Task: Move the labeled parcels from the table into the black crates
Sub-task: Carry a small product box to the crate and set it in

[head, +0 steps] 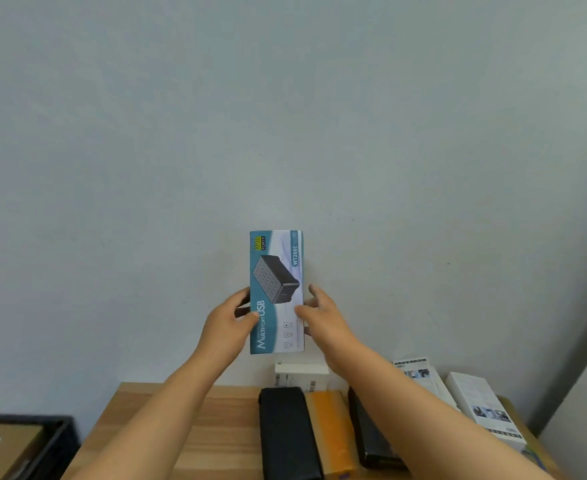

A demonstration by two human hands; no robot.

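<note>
Both hands hold the USB box (277, 292) up in front of the wall (285, 116), well above the table (195, 427). The box stands on end, long axis vertical, printed face to the camera.

Left hand (228, 318): thumb pressed on the front face near the box's left edge, fingers wrapped behind. Firm pinch on the box.
Right hand (323, 317): thumb on the front face at the right edge, fingers curled round the right side. Also gripping the box.

The box's bottom edge hangs just above a white parcel (300, 375) that sits at the table's back edge against the wall. There is open air around the box's top and on both sides above the hands.

On the table, right half, side by side: a black parcel (288, 434), an orange parcel (333, 434) touching it, then a second black parcel (371, 441) partly hidden under the right forearm. Further right, two white boxes (479, 407) lie angled toward the table's right edge. The left half of the tabletop is bare wood under the left forearm.

The black crate (55, 441) sits lower left, off the table's left edge, with a brown parcel (5, 445) inside it.
</note>
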